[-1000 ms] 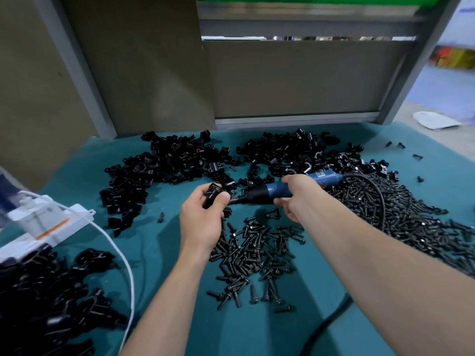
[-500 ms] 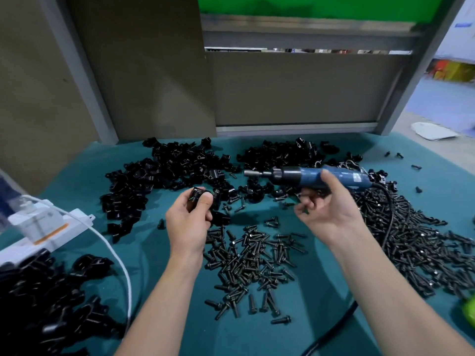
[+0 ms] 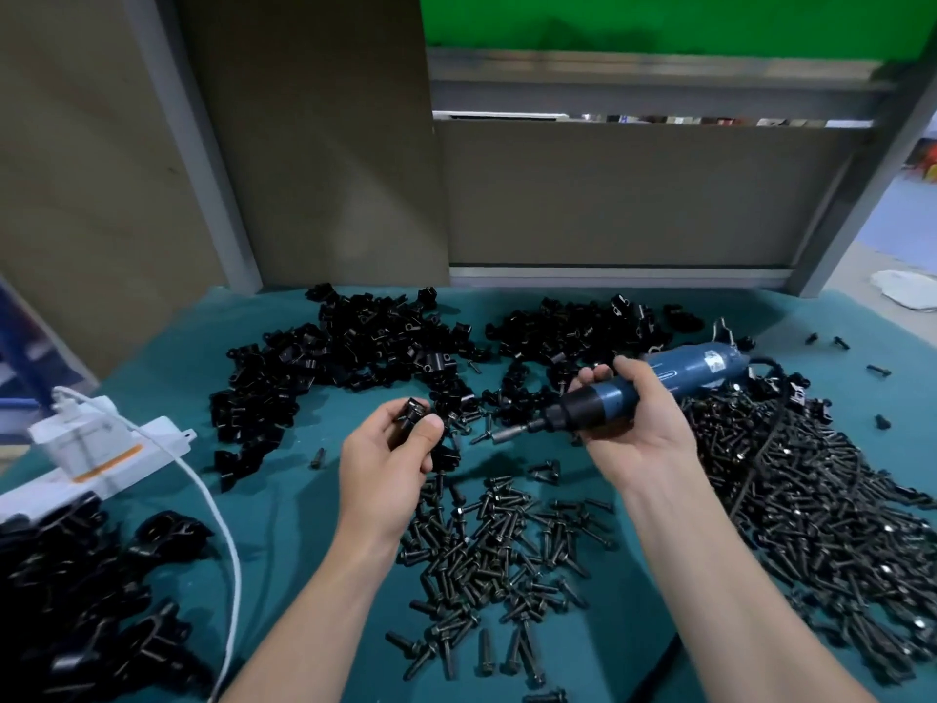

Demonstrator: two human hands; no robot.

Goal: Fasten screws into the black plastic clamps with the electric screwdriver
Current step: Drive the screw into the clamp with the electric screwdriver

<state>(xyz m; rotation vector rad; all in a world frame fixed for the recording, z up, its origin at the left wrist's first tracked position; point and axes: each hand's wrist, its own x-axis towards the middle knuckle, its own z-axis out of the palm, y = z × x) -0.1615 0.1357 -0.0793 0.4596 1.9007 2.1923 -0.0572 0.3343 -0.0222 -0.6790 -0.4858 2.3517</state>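
Left hand [image 3: 390, 464] pinches one black clamp [image 3: 413, 413] between thumb and fingertips, raised off the green mat [image 3: 284, 504]. Right hand [image 3: 634, 433] is wrapped round the blue screwdriver [image 3: 674, 383], palm up. The bit [image 3: 499, 436] points toward 9 o'clock at the clamp, near it but not touching. Hands apart, each clamped on its own item.

Cannot tell whether a screw sits in the clamp's hole or on the bit; too small and dark.

Step in hand, as I judge it: lining tool up with the held clamp, just ahead of driving. No contact yet.

Supplies: loose screws [image 3: 497, 540] at 6 o'clock of the hands and a bigger heap [image 3: 811, 489] at 3 o'clock, with the tool's black cord lying over it. Clamp heaps [image 3: 355, 357] run from 10 to 12 o'clock. More clamps [image 3: 76, 601] are at 8 o'clock, beside a white power strip [image 3: 96, 449].

Next move calls for: a screw seated in the clamp's hole, bit square on its head, clamp held firm against twist, tool axis in line with the hole. A slanted bit would likely slip off.
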